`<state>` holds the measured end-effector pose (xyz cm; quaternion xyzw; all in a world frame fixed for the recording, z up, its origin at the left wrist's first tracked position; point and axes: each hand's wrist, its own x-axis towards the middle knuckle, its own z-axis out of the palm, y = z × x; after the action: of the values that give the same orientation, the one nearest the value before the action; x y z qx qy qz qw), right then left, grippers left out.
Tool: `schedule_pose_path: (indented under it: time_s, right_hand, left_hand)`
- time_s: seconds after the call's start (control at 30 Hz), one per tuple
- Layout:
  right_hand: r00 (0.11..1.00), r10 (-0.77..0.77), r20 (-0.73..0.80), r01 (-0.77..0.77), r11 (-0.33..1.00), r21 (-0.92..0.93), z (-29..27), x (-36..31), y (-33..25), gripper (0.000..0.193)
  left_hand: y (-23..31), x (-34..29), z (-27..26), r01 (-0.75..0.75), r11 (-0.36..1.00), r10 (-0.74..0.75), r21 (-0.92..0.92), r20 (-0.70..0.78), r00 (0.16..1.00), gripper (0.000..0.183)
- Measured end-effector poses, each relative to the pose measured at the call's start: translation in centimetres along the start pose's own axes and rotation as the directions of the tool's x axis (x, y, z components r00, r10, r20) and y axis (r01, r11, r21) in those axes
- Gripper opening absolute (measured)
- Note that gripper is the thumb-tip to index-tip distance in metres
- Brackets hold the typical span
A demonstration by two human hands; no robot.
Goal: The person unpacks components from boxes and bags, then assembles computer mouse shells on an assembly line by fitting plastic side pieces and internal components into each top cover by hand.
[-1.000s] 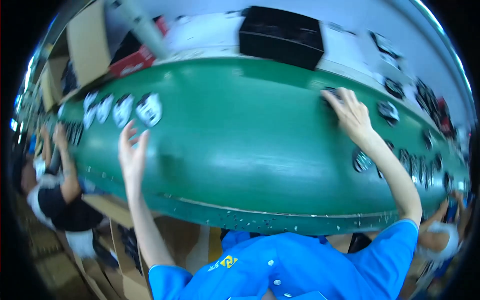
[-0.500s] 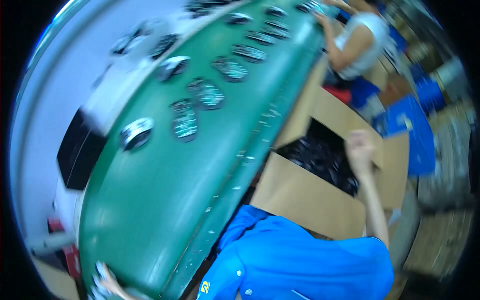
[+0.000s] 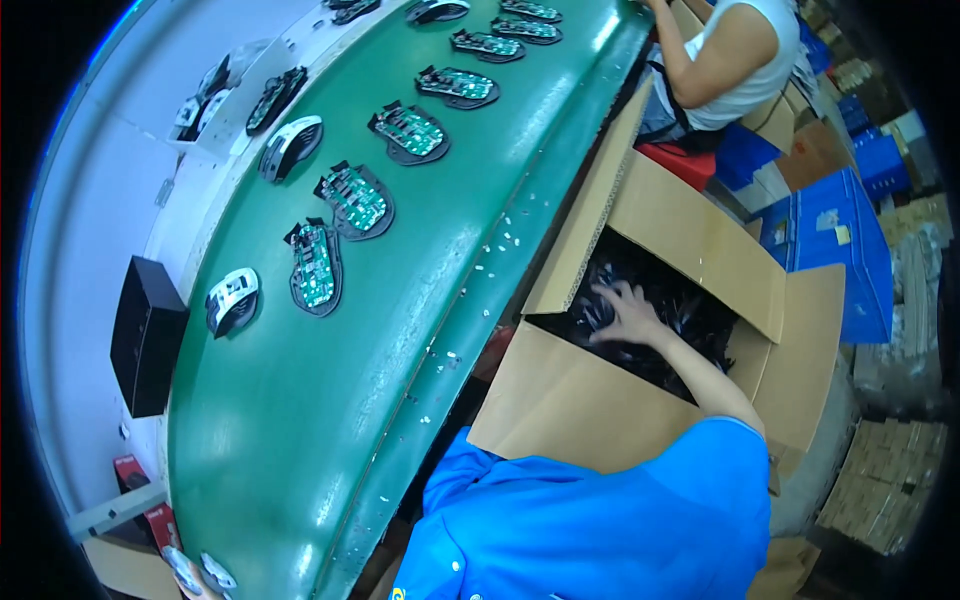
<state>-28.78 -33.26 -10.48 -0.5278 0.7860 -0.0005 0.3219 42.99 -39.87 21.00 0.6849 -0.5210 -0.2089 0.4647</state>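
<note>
My right hand (image 3: 632,315) reaches down into an open cardboard box (image 3: 575,395), fingers spread and curved over a heap of glossy dark plastic parts (image 3: 685,310). Whether a fingertip touches a part, I cannot tell. At the lower left edge, my left hand (image 3: 190,583) shows only in part, holding a pale curved shell piece (image 3: 218,573) over the green belt (image 3: 290,430). Along the belt lie several dark oval housings with green circuit boards (image 3: 314,268). White-and-black curved shells (image 3: 235,300) stand on the belt's far side.
A black box (image 3: 145,340) stands by the belt's left edge. White trays with dark parts (image 3: 215,115) line the ledge. Farther up on the right sits another person (image 3: 725,70). Blue crates (image 3: 835,250) and stacked cardboard (image 3: 885,485) stand at right.
My right hand has moved left and down, from above the box's right side to the parts inside, its fingers now spread. The view has shifted, and the left hand is nearer the picture's edge.
</note>
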Motion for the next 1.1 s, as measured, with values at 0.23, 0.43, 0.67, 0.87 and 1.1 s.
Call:
schedule_pose_path:
  time_s: [0.23, 0.43, 0.67, 0.87, 1.1]
  right_hand:
    - [0.999, -0.01, 0.053, 0.014, 0.998, -0.066, 0.6, -0.5, -0.7, 0.099]
    - [0.98, 0.036, -0.195, -0.048, 0.997, -0.057, -0.3, -2.2, 0.2, 0.065]
    - [0.949, 0.295, -0.11, -0.198, 0.832, 0.519, -5.5, -4.1, -2.3, 0.051]
    - [0.853, -0.073, -0.516, 0.029, 0.995, -0.093, -5.2, -4.4, -0.6, 0.045]
    - [0.94, 0.184, -0.287, -0.075, 0.933, 0.352, -8.6, -5.1, -3.7, 0.048]
  left_hand:
    - [-7.4, 3.4, -3.1, 0.231, 0.973, -0.226, -0.02, -0.312, 0.923, 0.051]
    - [-4.9, 4.0, 2.0, 0.148, 0.982, -0.169, -0.115, -0.206, 0.964, 0.054]
    - [-4.0, 4.3, 2.3, 0.135, 0.967, -0.157, -0.218, -0.088, 0.984, 0.062]
    - [-3.6, 3.7, 5.1, 0.11, 0.973, -0.12, -0.204, -0.042, 0.992, 0.064]
    - [-6.3, 2.9, 2.7, 0.152, 0.934, -0.188, -0.324, -0.082, 0.979, 0.06]
